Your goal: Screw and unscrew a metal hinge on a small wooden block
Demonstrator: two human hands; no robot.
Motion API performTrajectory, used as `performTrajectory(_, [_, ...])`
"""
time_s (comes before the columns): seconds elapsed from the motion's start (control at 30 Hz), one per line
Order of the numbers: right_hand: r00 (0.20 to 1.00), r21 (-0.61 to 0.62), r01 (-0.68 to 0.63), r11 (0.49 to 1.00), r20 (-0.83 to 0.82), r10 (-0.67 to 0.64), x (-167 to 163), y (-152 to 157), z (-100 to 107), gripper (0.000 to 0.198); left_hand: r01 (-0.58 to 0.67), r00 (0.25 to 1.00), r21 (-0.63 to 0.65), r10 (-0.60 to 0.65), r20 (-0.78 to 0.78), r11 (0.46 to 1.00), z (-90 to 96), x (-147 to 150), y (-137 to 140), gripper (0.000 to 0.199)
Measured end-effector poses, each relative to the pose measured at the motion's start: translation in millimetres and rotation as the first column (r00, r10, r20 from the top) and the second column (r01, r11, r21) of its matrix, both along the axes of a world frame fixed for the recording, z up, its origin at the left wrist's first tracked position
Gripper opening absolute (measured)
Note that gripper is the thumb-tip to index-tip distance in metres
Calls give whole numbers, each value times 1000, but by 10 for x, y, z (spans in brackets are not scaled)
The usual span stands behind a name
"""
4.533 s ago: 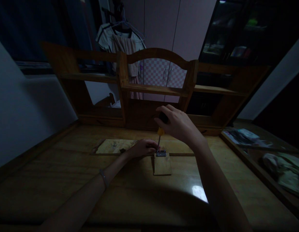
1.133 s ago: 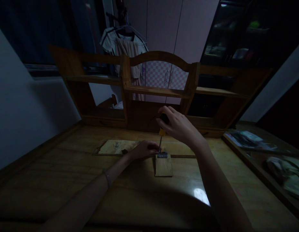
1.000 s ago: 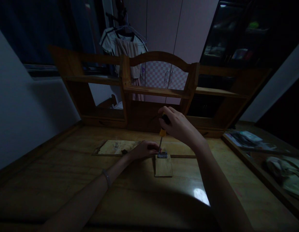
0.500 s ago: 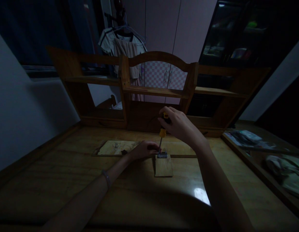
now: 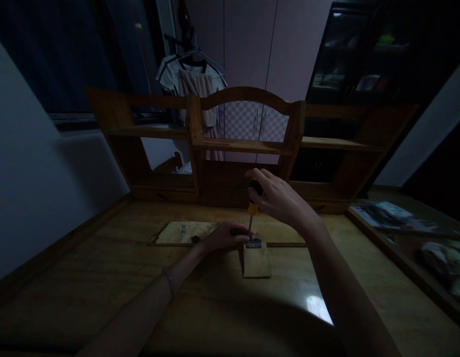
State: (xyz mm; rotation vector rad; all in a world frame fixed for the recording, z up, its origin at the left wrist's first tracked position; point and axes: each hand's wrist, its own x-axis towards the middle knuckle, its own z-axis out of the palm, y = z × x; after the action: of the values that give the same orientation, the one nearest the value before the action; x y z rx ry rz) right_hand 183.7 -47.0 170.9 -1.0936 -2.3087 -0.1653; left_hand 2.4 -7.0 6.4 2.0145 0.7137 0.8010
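Note:
My right hand (image 5: 276,196) is closed around the black and yellow handle of a screwdriver (image 5: 252,208). The shaft points down, nearly upright, with its tip at a small metal hinge (image 5: 254,243). That hinge lies where a small square wooden block (image 5: 257,263) meets a long thin wooden board (image 5: 185,232). My left hand (image 5: 226,236) rests on the board left of the hinge, its fingertips pinched close to the screwdriver tip. Whatever those fingers hold is too small and dark to make out. A bracelet circles my left wrist.
The wooden desk (image 5: 114,282) carries a shelf unit (image 5: 244,145) along its back. To the right, a lower surface holds papers and plastic (image 5: 386,214) and crumpled cloth (image 5: 443,263). Clothes (image 5: 196,79) hang behind the shelf. Light is dim.
My right hand has changed its grip on the screwdriver handle, covering more of its top. The whole view has shifted slightly, with the board, block and hands appearing a little lower and further right.

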Motion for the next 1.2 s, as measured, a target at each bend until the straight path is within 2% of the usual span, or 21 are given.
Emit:
performTrajectory(0.13, [999,23,34,999,-14,-34,-3,20,-16,28,-62,998,28,62,-15,998,-2,23,-12,23])
performTrajectory(0.53, [997,74,65,995,-47,-62,-7,7,8,30,-106,991,117,115,-72,988,-18,36,1,25])
performTrajectory(0.77, [997,52,2,999,-80,2,6,40,-4,32,-102,993,46,104,-47,994,-40,29,-1,24])
performTrajectory(0.9, [997,10,-34,999,-65,35,7,30,-12,34,-48,998,0,48,-27,999,-42,21,14,21])
performTrajectory(1.2, [999,27,38,999,-20,-37,8,15,-5,25,54,998,-93,-51,31,994,-36,-3,15,26])
